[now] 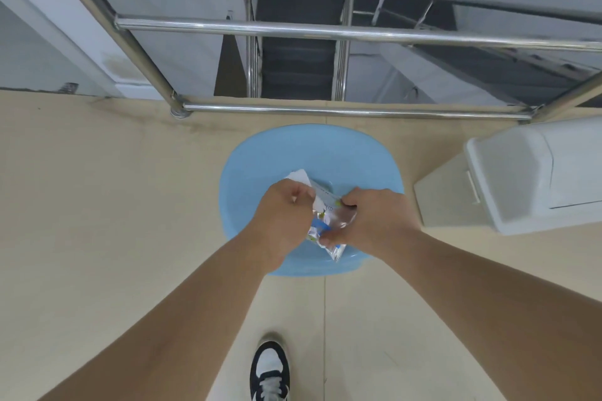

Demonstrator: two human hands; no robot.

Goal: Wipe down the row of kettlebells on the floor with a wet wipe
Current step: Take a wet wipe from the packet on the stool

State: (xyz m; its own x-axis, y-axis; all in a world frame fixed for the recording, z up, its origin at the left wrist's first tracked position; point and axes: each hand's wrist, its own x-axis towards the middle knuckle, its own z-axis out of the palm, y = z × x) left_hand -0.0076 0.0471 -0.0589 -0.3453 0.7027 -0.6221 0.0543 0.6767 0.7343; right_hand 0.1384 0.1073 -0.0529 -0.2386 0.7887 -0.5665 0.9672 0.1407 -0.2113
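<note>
Both hands meet over a light blue plastic stool (260,153). My right hand (374,221) grips a crinkled wet wipe packet (325,221) with blue and green print. My left hand (283,215) pinches a white wipe (298,176) whose corner sticks out beyond the knuckles, at the packet's far end. No kettlebells are in view.
A steel railing (325,31) runs across just beyond the stool, with a stairwell dropping away behind it. A white lidded bin (508,185) stands on the beige floor to the right. My black-and-white shoe (269,371) is at the bottom.
</note>
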